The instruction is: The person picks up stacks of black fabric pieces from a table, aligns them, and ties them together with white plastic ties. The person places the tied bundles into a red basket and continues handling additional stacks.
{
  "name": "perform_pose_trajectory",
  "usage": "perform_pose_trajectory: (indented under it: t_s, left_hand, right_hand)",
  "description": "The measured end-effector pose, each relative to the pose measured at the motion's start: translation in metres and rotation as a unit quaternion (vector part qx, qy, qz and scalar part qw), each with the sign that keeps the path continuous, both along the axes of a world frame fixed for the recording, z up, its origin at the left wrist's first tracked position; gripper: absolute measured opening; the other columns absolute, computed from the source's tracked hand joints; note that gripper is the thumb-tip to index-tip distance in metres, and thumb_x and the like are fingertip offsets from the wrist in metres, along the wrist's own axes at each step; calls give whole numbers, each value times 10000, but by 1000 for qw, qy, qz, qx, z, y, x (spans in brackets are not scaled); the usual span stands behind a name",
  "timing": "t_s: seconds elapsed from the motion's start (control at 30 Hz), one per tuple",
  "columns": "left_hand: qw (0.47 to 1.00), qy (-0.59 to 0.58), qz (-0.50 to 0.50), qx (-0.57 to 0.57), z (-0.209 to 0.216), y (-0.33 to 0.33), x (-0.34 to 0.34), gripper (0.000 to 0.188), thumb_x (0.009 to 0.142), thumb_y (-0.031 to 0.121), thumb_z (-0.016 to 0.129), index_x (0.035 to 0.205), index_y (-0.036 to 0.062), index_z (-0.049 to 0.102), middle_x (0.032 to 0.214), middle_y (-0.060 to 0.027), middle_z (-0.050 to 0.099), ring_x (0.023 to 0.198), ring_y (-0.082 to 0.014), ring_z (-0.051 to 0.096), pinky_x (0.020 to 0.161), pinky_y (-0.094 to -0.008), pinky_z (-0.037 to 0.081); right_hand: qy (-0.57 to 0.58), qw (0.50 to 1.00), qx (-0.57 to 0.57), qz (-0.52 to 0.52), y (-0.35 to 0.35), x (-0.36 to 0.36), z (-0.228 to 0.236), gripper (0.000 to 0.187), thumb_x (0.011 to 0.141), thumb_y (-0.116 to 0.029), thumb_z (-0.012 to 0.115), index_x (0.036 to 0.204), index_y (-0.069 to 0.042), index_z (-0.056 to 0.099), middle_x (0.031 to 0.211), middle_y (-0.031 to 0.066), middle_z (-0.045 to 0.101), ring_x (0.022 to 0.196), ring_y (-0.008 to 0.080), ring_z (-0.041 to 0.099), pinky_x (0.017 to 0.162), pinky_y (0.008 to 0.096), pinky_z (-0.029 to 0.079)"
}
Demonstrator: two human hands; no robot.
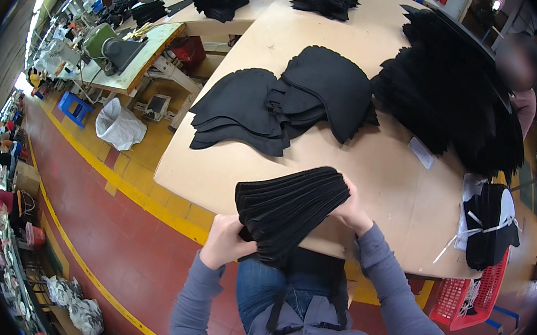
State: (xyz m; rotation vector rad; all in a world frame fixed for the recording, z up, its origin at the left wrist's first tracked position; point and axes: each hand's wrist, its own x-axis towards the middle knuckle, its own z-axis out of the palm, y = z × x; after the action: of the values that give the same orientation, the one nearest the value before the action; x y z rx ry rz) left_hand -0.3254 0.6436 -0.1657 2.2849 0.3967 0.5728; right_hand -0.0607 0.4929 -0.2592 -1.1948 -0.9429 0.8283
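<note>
Between my hands I hold a thick stack of black fabric pieces point(292, 210), its layered edges fanned toward me above the table's near edge. My left hand point(222, 241) is closed around the stack's lower left side. At the upper right end, my right hand point(350, 208) grips it, with some fingers hidden behind the layers. Beyond the stack, two overlapping piles of curved black cut pieces lie on the tan table: a left pile point(237, 112) and a right pile point(329, 90).
A tall heap of black pieces point(445, 92) covers the table's right side, near another person point(524, 104). A tied black bundle point(487, 224) lies at the right edge above a red basket point(471, 296). Leftward stand a sewing machine point(108, 50), a white sack point(119, 125) and a blue stool point(74, 108).
</note>
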Motion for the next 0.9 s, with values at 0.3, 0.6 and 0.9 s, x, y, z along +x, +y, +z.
perform_pose_trajectory:
  t_s: [0.3,0.6,0.9]
  left_hand:
    - [978,60,200,-2,18,-75,58,533,724,322,775,1121,-8,643,707,-196,675,627,-343,680,588,-393,550]
    - [970,67,29,-230,34,-48,73,756,795,311,787,1331,-124,479,731,-179,691,686,-234,720,626,-316,545]
    - [902,24,51,-428,29,-51,74,700,807,124,794,1338,-166,441,1105,-184,669,930,-100,645,799,-248,546]
  right_hand:
    - [-89,972,-81,-201,-38,-57,29,350,813,8,694,1142,3,576,1045,96,576,865,165,601,739,279,509]
    - [12,982,-146,-116,-32,-65,90,555,906,-180,671,1363,70,479,1178,199,659,1048,226,666,748,274,558]
    - [84,981,-113,-132,-37,-65,89,480,930,-71,625,1367,56,472,1235,222,620,980,181,656,786,279,552]
